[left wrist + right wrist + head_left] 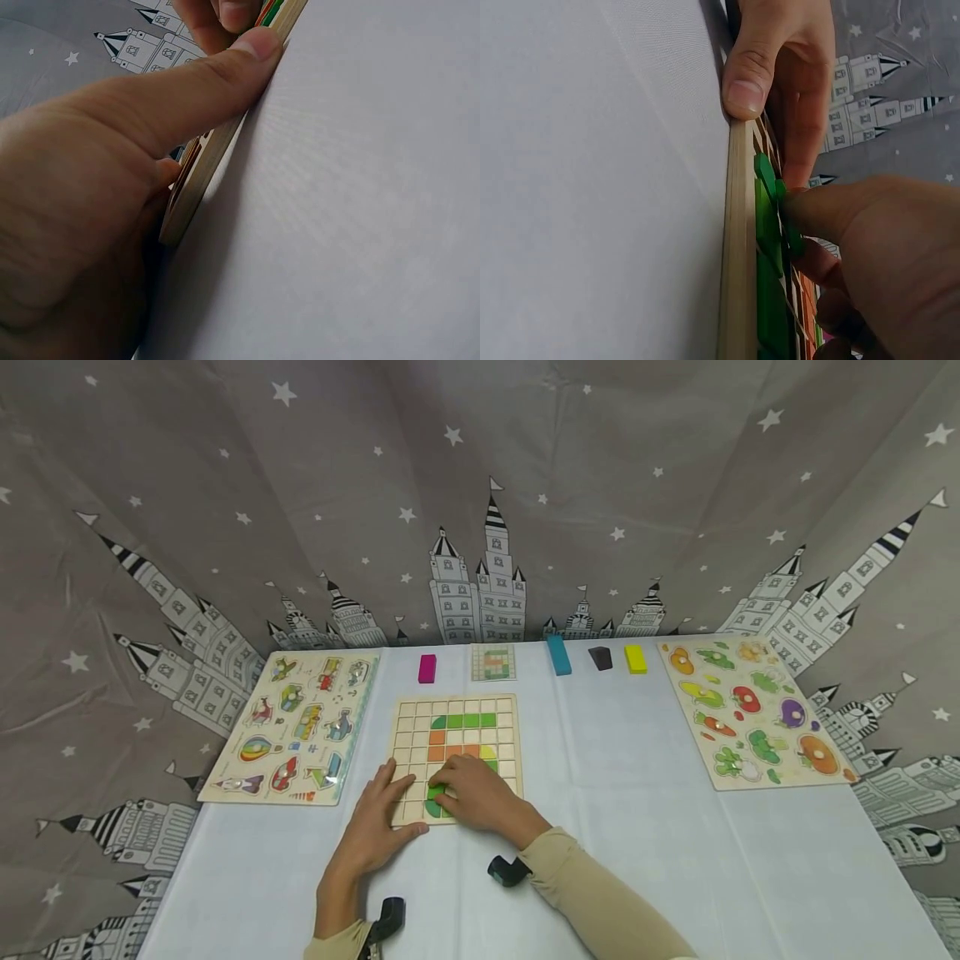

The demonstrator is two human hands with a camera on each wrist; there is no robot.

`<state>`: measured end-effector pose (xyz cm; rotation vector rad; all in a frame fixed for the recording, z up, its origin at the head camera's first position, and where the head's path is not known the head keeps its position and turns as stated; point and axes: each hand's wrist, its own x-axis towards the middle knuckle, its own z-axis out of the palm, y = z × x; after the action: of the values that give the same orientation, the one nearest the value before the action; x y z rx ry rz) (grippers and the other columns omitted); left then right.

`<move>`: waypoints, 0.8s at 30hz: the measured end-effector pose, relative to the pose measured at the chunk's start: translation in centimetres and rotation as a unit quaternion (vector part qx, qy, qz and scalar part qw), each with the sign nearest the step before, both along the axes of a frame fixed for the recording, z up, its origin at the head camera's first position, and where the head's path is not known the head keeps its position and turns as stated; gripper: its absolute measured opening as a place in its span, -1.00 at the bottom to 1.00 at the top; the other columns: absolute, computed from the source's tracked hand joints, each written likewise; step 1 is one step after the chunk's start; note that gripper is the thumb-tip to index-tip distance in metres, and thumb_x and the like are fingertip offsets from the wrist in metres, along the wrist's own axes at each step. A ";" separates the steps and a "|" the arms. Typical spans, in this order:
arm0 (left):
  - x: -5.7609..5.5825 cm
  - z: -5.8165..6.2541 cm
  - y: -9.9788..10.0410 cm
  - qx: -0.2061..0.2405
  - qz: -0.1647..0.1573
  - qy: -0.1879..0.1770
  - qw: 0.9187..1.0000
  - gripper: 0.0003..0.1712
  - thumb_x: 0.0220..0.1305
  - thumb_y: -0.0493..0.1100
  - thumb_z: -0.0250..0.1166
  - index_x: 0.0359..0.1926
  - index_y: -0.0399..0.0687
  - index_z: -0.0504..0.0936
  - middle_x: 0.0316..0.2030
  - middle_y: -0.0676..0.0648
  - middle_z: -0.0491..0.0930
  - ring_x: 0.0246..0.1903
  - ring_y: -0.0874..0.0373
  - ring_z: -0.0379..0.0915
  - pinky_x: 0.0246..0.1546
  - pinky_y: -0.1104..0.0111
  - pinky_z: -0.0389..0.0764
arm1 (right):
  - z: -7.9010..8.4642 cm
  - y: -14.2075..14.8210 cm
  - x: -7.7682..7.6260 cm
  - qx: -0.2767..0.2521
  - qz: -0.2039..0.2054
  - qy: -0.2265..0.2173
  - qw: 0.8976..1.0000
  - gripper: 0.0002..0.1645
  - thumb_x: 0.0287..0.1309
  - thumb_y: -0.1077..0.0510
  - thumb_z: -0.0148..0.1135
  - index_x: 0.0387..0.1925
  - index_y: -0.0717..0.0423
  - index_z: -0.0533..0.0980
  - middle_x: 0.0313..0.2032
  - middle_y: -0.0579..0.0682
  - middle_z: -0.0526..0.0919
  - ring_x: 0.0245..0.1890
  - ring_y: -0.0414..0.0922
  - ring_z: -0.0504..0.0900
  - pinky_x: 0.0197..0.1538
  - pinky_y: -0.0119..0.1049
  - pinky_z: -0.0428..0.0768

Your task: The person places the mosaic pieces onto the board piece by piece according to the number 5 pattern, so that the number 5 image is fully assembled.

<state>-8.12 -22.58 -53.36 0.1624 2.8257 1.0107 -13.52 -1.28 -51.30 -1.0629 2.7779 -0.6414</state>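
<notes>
Grey cloth with white stars and castles hangs behind a white tabletop (660,827). A square wooden grid board (455,752) lies in the middle, partly filled with green, orange and yellow tiles. The left hand (375,827) lies on the board's near left corner with fingers spread flat and the thumb against the edge (255,46), likely so the board does not slide. The right hand (483,793) is over the near row of the board, and its fingertips pinch a small green wooden tile (769,206) that stands tilted at the board's near edge, not yet flat in its square. The two hands are close side by side but do not touch. Along the far edge lie a pink block (427,667), a small pattern card (493,662), a blue block (558,655), a black block (600,657) and a yellow block (635,659). A wooden vehicle puzzle (296,727) lies to the left and a wooden vegetable puzzle (753,714) to the right.
</notes>
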 end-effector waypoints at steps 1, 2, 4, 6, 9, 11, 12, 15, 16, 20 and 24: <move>0.0 0.0 0.0 0.000 -0.001 0.002 1.000 -0.01 0.09 0.14 0.56 0.47 -0.09 0.38 0.63 -0.25 -0.09 0.61 -0.31 -0.26 0.55 -0.30 -0.05 | 0.0 -0.1 -0.1 0.000 -0.001 0.002 1.000 -0.70 0.41 -0.04 0.25 0.06 -0.12 0.70 -0.04 -0.17 0.71 -0.03 -0.22 0.61 0.07 -0.36 0.60; -0.1 0.0 0.0 0.000 -0.003 0.004 1.000 -0.01 0.08 0.13 0.56 0.47 -0.09 0.38 0.63 -0.26 -0.09 0.61 -0.31 -0.26 0.55 -0.29 -0.06 | 0.0 -0.2 -0.1 0.000 -0.002 0.003 1.000 -0.71 0.41 -0.04 0.25 0.05 -0.13 0.71 -0.05 -0.18 0.71 -0.04 -0.23 0.61 0.06 -0.37 0.60; -0.1 0.0 0.0 0.001 -0.003 0.007 1.000 -0.01 0.08 0.12 0.57 0.46 -0.10 0.38 0.62 -0.26 -0.09 0.61 -0.31 -0.25 0.55 -0.29 -0.06 | 0.0 -0.3 -0.2 -0.002 -0.004 0.002 1.000 -0.72 0.41 -0.04 0.25 0.04 -0.14 0.72 -0.06 -0.18 0.71 -0.05 -0.23 0.62 0.06 -0.37 0.60; -0.1 -0.1 0.0 0.001 -0.003 0.012 1.000 -0.01 0.07 0.11 0.57 0.46 -0.10 0.39 0.62 -0.27 -0.08 0.60 -0.32 -0.24 0.54 -0.29 -0.05 | 0.0 -0.5 -0.3 -0.003 -0.008 0.004 1.000 -0.73 0.40 -0.04 0.25 0.02 -0.15 0.73 -0.07 -0.19 0.71 -0.06 -0.24 0.62 0.04 -0.37 0.60; -0.1 -0.2 0.0 0.001 -0.002 0.014 1.000 -0.02 0.06 0.10 0.58 0.45 -0.09 0.39 0.62 -0.27 -0.07 0.60 -0.33 -0.23 0.53 -0.31 -0.03 | -0.1 -0.7 -0.4 -0.006 -0.014 0.006 1.000 -0.75 0.39 -0.01 0.27 0.00 -0.15 0.74 -0.09 -0.19 0.72 -0.09 -0.24 0.62 -0.01 -0.39 0.60; -0.1 -0.2 -0.1 0.000 -0.003 0.010 1.000 -0.01 0.06 0.10 0.58 0.46 -0.08 0.39 0.63 -0.26 -0.08 0.61 -0.32 -0.25 0.54 -0.31 -0.04 | -0.2 -0.7 -0.4 -0.010 -0.018 0.005 1.000 -0.76 0.38 0.00 0.28 -0.01 -0.15 0.74 -0.10 -0.18 0.71 -0.10 -0.23 0.62 -0.04 -0.40 0.60; -0.2 -0.2 0.0 0.000 -0.003 0.008 1.000 -0.01 0.06 0.10 0.58 0.46 -0.08 0.39 0.63 -0.25 -0.09 0.61 -0.32 -0.25 0.54 -0.31 -0.04 | -0.2 -0.8 -0.4 -0.012 -0.020 0.003 1.000 -0.77 0.37 0.01 0.29 -0.02 -0.15 0.74 -0.10 -0.17 0.71 -0.11 -0.23 0.62 -0.06 -0.40 0.59; -0.2 -0.2 0.0 0.000 -0.002 -0.001 1.000 0.00 0.06 0.11 0.58 0.47 -0.07 0.38 0.63 -0.23 -0.11 0.62 -0.29 -0.27 0.56 -0.27 -0.07 | -0.3 -0.9 -0.4 -0.015 -0.023 0.000 1.000 -0.78 0.35 0.02 0.31 -0.03 -0.15 0.75 -0.11 -0.17 0.71 -0.12 -0.22 0.63 -0.07 -0.41 0.60; -0.2 -0.2 0.0 0.000 -0.002 -0.002 1.000 0.00 0.05 0.12 0.58 0.47 -0.07 0.38 0.64 -0.23 -0.11 0.62 -0.29 -0.28 0.56 -0.26 -0.08 | -0.3 -0.9 -0.4 -0.016 -0.024 0.000 1.000 -0.78 0.35 0.02 0.32 -0.03 -0.15 0.75 -0.11 -0.17 0.71 -0.12 -0.22 0.64 -0.07 -0.41 0.60; -0.2 -0.2 0.0 0.001 -0.002 0.003 1.000 0.00 0.06 0.12 0.57 0.47 -0.07 0.38 0.64 -0.23 -0.11 0.61 -0.29 -0.27 0.56 -0.28 -0.07 | -0.4 -1.0 -0.4 -0.013 -0.029 0.005 0.999 -0.77 0.35 0.00 0.32 -0.03 -0.16 0.76 -0.12 -0.19 0.72 -0.11 -0.24 0.65 -0.05 -0.41 0.61; -0.1 -0.4 -0.1 -0.001 -0.001 -0.003 1.000 0.00 0.08 0.14 0.56 0.48 -0.06 0.38 0.64 -0.22 -0.12 0.61 -0.30 -0.27 0.54 -0.30 -0.06 | -0.4 -1.0 -0.2 -0.018 -0.033 0.004 0.999 -0.79 0.35 0.00 0.32 -0.06 -0.17 0.77 -0.14 -0.20 0.73 -0.14 -0.25 0.65 -0.08 -0.44 0.60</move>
<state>-8.19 -22.65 -53.74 0.1618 2.8196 1.0067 -13.75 -2.26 -51.73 -0.9854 2.8300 -0.6984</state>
